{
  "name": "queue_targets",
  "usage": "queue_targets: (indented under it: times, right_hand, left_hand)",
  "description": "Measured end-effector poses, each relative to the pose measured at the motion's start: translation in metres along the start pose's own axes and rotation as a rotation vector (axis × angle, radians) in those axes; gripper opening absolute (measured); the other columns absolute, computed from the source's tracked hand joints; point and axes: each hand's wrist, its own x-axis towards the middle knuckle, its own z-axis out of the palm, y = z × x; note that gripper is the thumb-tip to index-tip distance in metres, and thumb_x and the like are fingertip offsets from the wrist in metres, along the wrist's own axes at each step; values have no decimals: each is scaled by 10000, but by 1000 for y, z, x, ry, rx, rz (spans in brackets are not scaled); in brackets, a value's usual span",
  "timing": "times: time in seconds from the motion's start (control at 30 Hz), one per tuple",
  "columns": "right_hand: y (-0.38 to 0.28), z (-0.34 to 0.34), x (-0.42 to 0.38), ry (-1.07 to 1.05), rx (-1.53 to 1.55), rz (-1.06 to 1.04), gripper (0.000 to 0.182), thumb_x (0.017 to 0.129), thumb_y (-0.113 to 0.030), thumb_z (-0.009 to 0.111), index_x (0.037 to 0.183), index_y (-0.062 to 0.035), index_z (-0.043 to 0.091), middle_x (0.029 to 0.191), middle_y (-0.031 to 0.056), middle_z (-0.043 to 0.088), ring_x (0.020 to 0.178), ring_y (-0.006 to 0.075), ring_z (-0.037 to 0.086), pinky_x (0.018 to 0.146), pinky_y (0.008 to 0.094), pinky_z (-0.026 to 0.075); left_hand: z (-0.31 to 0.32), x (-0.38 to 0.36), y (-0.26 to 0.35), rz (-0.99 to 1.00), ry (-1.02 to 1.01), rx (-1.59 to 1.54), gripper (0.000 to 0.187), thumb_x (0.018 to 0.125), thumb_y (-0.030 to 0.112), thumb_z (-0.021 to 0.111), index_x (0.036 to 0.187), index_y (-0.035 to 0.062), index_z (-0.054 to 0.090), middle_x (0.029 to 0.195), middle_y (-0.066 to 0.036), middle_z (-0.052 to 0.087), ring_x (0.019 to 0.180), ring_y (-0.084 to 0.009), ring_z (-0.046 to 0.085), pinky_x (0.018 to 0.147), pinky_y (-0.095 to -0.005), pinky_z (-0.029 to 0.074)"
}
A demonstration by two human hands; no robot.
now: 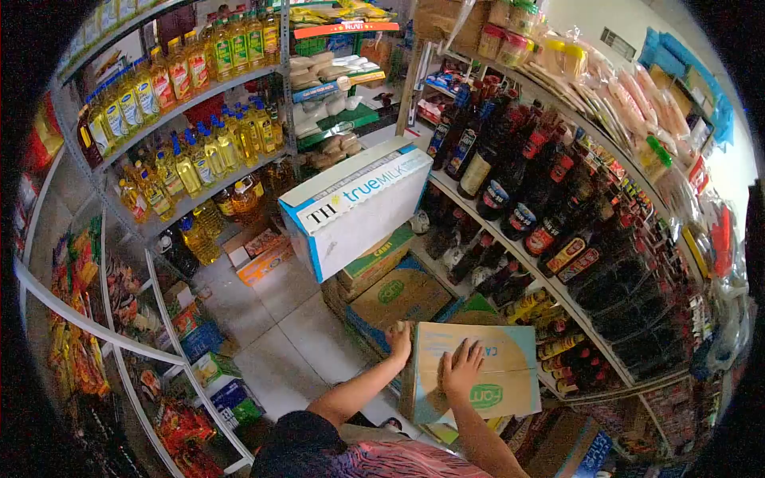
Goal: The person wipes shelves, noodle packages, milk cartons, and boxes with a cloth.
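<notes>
A brown cardboard box [510,358] with green print and a light blue border is in front of me, at the lower middle. My right hand [462,368] lies on its upper face with the fingers spread. At the box's far left corner, my left hand [400,342] has its fingers curled against the edge; part of its grip is hidden. Just beyond is another brown carton [402,296] with a green logo. A white and blue TH true MILK carton [362,219] stands on a stack behind it.
Shelves of dark sauce bottles [522,215] run along the right. Cooking oil bottles [195,155] fill a metal rack at the left. An orange carton [264,259] sits on the tiled floor [299,338]. Bagged snacks [187,434] are at the lower left.
</notes>
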Motion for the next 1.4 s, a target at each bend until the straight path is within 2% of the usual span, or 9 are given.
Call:
queue_targets:
  times: [0.3, 0.4, 0.57, 0.67, 0.77, 0.87, 1.1, 1.23, 1.4]
  right_hand:
    - [3, 4, 1, -43, -14, -17, 617, 862, -455, 318, 1318, -43, 263, 1378, 223, 145, 1277, 370, 117, 1025, 487, 84]
    - [3, 4, 0, -34, -26, -32, 619, 860, -443, 328, 1317, -32, 259, 1374, 231, 149, 1275, 371, 120, 1022, 489, 73]
    - [0, 6, -2, -13, -7, 8, 617, 858, -433, 333, 1315, -25, 259, 1374, 235, 143, 1274, 372, 120, 1018, 493, 78]
    - [4, 10, 1, 40, 31, -15, 616, 841, -429, 362, 1308, -37, 276, 1366, 245, 159, 1266, 387, 135, 1018, 499, 87]
    - [5, 12, 1, 57, 36, -4, 619, 829, -424, 378, 1306, -41, 284, 1360, 247, 176, 1268, 386, 140, 1015, 503, 96]
    - [0, 12, -5, 47, 46, 17, 615, 819, -423, 395, 1291, -38, 307, 1357, 243, 190, 1268, 373, 156, 1014, 504, 107]
    - [4, -4, -1, 10, 109, 157, 590, 836, -408, 372, 1301, -55, 286, 1370, 214, 182, 1276, 357, 147, 1026, 479, 110]
    - [1, -6, -2, 24, 161, 99, 589, 848, -398, 347, 1312, -46, 256, 1374, 225, 153, 1279, 358, 130, 1028, 480, 101]
    - [4, -14, -9, 12, 107, 49, 600, 850, -405, 341, 1313, -36, 245, 1372, 231, 151, 1280, 360, 127, 1029, 482, 96]
  left_hand:
    - [24, 76, -211, 44, -112, 0, 581, 839, 426, 454, 1247, 25, 354, 1257, -193, 356, 1163, -303, 327, 951, -408, 255]
    - [-6, 53, -170, -48, -157, -117, 565, 845, 432, 434, 1239, 32, 371, 1202, -165, 418, 1107, -280, 388, 916, -379, 300]
    - [-26, 0, 61, 121, -267, -133, 644, 822, 505, 430, 1226, 7, 373, 1247, -169, 396, 1180, -273, 344, 974, -327, 250]
    - [-17, 10, 59, 76, -247, -157, 490, 845, 443, 450, 1159, 67, 427, 1120, -114, 487, 1034, -206, 460, 863, -339, 354]
    - [-5, 70, -65, 103, -347, -465, 485, 879, 427, 371, 1143, 30, 459, 1141, -103, 490, 1051, -231, 453, 903, -314, 337]
    - [-29, 36, -131, -508, -589, -736, 555, 881, 487, 285, 1192, 51, 432, 1203, -99, 459, 1075, -254, 448, 907, -354, 347]
    - [-39, -42, 21, -443, -576, -796, 593, 876, 522, 229, 1210, 69, 415, 1227, -95, 442, 1076, -270, 453, 897, -389, 366]
    - [-34, 38, 23, -328, -554, -523, 566, 873, 513, 247, 1199, 83, 415, 1226, -83, 439, 1064, -280, 461, 875, -410, 389]
    - [-35, 2, 3, -265, -770, -622, 485, 868, 435, 352, 1189, 78, 417, 1221, -98, 432, 1066, -269, 465, 857, -395, 409]
